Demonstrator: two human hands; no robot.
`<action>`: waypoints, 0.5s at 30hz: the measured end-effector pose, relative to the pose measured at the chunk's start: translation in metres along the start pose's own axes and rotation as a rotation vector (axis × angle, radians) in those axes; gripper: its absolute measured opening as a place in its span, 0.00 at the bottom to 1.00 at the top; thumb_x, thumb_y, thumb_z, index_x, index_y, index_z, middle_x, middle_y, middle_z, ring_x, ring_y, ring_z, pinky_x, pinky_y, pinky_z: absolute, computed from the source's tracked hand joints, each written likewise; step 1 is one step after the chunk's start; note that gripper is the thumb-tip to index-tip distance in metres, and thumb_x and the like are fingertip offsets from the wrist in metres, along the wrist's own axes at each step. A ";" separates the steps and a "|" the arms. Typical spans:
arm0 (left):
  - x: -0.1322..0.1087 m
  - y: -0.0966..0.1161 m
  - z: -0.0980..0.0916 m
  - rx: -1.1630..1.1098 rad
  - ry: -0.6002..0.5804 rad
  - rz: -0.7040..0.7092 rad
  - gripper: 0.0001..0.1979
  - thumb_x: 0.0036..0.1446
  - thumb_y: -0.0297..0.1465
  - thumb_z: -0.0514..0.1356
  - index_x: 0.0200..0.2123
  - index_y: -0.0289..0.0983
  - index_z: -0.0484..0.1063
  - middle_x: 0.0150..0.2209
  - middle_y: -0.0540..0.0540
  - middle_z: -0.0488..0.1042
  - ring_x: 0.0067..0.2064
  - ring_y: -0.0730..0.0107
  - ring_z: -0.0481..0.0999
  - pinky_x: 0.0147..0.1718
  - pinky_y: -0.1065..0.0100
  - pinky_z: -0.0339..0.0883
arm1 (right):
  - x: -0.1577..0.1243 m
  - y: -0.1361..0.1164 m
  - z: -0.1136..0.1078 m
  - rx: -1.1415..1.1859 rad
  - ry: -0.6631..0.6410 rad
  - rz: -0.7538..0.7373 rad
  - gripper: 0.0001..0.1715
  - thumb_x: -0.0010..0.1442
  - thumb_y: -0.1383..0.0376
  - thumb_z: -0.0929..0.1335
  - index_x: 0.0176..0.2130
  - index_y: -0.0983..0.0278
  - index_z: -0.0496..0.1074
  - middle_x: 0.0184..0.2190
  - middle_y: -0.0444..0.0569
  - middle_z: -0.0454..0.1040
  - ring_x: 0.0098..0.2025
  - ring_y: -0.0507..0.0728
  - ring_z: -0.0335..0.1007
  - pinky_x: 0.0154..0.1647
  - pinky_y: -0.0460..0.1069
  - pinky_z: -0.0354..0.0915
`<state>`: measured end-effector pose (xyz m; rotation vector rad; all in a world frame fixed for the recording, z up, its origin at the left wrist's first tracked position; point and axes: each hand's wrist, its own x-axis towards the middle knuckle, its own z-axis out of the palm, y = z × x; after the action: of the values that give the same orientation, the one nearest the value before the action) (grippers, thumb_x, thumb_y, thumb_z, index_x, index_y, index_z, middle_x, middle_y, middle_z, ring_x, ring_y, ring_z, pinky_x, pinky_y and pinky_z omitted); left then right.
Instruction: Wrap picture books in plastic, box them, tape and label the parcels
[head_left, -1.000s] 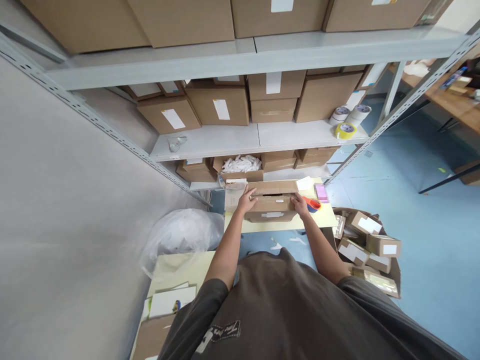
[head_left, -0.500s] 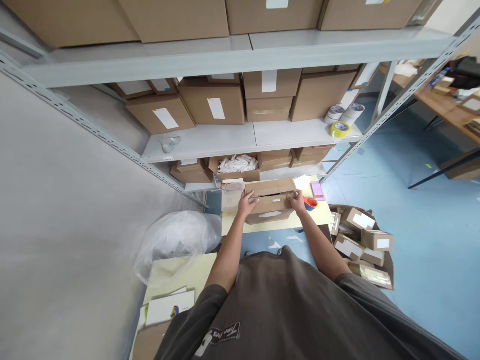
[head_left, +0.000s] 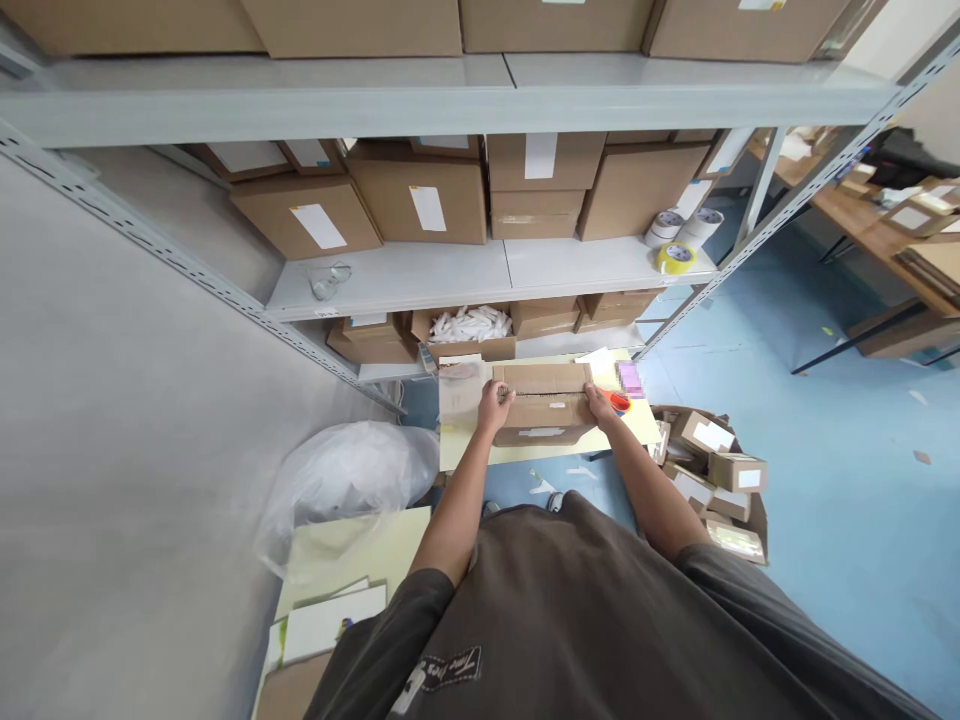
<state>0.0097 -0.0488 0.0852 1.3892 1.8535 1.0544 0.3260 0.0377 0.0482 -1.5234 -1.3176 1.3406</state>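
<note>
Brown cardboard box lies between the left hand and right hand, which grasp its opposite ends.

A yellow tape roll and white rolls sit near the middle shelf's right edge; clear glasses lie near its left front corner.

Dark grey short-sleeved shirt with a dash-edged black patch in pale lettering; light-coloured shoe tips.

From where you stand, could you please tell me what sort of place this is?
Probably a packing room: labelled cartons on metal shelving, a yellow tape roll, and small labelled parcels heaped beside the worktable.
</note>
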 end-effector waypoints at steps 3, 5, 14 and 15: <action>-0.005 -0.001 0.006 0.009 -0.013 -0.020 0.10 0.69 0.36 0.62 0.50 0.41 0.75 0.56 0.40 0.74 0.59 0.57 0.75 0.61 0.58 0.68 | -0.009 0.011 -0.010 -0.056 0.034 0.110 0.39 0.62 0.34 0.67 0.58 0.56 0.80 0.60 0.53 0.80 0.69 0.71 0.68 0.75 0.62 0.59; -0.010 -0.003 0.011 0.004 -0.024 -0.030 0.08 0.69 0.36 0.61 0.49 0.41 0.75 0.55 0.40 0.75 0.58 0.57 0.75 0.61 0.58 0.68 | -0.013 0.017 -0.016 -0.090 0.056 0.120 0.40 0.61 0.34 0.68 0.56 0.58 0.81 0.60 0.55 0.80 0.69 0.72 0.67 0.75 0.62 0.58; -0.039 -0.042 0.020 -0.021 -0.008 -0.155 0.06 0.68 0.31 0.59 0.44 0.39 0.75 0.47 0.40 0.77 0.51 0.59 0.77 0.57 0.56 0.70 | -0.015 0.013 0.013 -0.186 0.068 0.077 0.46 0.59 0.31 0.67 0.60 0.59 0.78 0.64 0.58 0.76 0.72 0.74 0.63 0.77 0.66 0.54; -0.040 -0.046 0.020 -0.021 0.002 -0.170 0.06 0.68 0.32 0.59 0.43 0.39 0.75 0.47 0.40 0.77 0.51 0.59 0.78 0.57 0.56 0.70 | -0.016 0.011 0.018 -0.176 0.065 0.070 0.47 0.58 0.31 0.68 0.61 0.58 0.77 0.65 0.57 0.76 0.72 0.74 0.63 0.77 0.66 0.54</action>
<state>0.0147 -0.0889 0.0352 1.1952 1.9185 0.9864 0.3123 0.0180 0.0375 -1.7313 -1.3826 1.2337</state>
